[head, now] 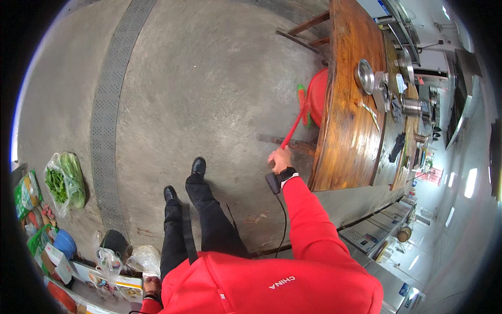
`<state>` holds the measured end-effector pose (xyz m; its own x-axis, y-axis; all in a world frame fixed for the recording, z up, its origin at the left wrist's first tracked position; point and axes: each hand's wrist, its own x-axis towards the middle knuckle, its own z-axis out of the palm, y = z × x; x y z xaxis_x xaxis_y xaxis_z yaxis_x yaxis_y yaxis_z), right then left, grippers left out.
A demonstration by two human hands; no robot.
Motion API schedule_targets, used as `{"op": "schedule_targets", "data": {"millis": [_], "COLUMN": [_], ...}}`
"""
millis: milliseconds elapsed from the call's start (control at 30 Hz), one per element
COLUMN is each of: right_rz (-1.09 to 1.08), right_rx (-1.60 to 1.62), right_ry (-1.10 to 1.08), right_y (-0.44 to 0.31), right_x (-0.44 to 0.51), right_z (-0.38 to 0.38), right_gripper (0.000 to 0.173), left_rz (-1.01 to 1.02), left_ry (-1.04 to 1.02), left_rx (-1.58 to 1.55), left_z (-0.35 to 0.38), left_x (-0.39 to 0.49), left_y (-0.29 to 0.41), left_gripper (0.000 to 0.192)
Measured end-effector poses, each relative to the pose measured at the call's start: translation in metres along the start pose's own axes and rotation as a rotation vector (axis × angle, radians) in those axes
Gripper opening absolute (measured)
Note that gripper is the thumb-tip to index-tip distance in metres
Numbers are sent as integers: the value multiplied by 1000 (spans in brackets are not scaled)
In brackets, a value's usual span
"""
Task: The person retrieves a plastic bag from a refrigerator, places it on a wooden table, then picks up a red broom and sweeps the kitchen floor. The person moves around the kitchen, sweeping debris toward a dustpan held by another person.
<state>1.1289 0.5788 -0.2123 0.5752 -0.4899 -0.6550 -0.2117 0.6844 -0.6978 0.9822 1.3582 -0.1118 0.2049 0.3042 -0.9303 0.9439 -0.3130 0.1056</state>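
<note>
My right hand (281, 159) grips a long red handle (293, 130) beside the wooden table. The handle slants away over the floor towards a red-and-green piece (302, 98), perhaps a broom or mop head. A red tub (318, 96) partly shows under the tabletop. By my right wrist hangs a black device (273, 183) on a cable. My left hand (152, 284) is low at the left of my body, close to a clear plastic bag (144, 257) and cardboard boxes (131, 288). Its fingers are small and partly hidden, with something pale at them.
A wooden table (353, 137) stands at the right, bearing a metal bowl (365, 75) and a scallion-like vegetable (369, 114). A perforated drain cover (105, 114) crosses the concrete floor. Bagged greens (66, 180) lie at the left, near a blue basin (64, 243) and a dark bucket (115, 241).
</note>
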Motion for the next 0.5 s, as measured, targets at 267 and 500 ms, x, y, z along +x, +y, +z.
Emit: {"op": "schedule_targets", "data": {"millis": [267,500], "right_rz": [494,325], "right_rx": [-196,-377], "right_ry": [214,215], "right_y": [-23,-113], "right_x": [-208,-237], "right_z": [109,90], "right_gripper": [59,50], "left_rz": [92,54], "left_ry": [-74,-44], "left_rx": [181,61], "left_z": [61,72], "left_x": [12,36], "left_y": [-5,72], "left_gripper": [11,6]}}
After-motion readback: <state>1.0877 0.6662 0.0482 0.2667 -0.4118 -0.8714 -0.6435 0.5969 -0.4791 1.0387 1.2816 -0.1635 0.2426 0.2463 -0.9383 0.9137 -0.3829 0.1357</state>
